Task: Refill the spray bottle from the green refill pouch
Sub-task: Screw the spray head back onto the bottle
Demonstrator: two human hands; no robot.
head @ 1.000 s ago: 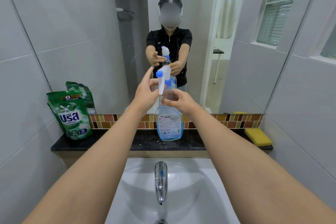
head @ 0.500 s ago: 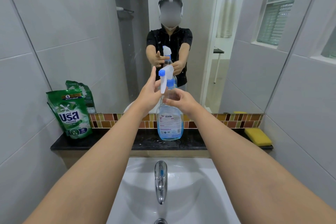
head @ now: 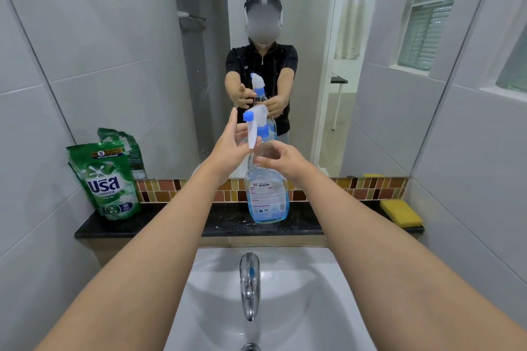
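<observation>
A clear spray bottle (head: 266,196), about a third full of blue liquid, stands upright on the black ledge (head: 171,222). Its white and blue trigger head (head: 256,117) sits on the neck with the nozzle pointing left. My right hand (head: 285,158) is closed around the bottle's neck just below the head. My left hand (head: 228,148) is against the left side of the trigger head, fingers stretched upward and apart. The green refill pouch (head: 107,182) stands sealed at the ledge's left end, leaning on the wall, apart from both hands.
A yellow sponge (head: 400,212) lies at the ledge's right end. Below the ledge are a white sink (head: 299,308) and a chrome faucet (head: 249,285). The mirror (head: 142,37) behind the ledge reflects me and the bottle. Tiled walls close in left and right.
My left hand has shifted slightly along the trigger head, fingers rising then settling. The head has wobbled a little. My right hand keeps its hold on the neck.
</observation>
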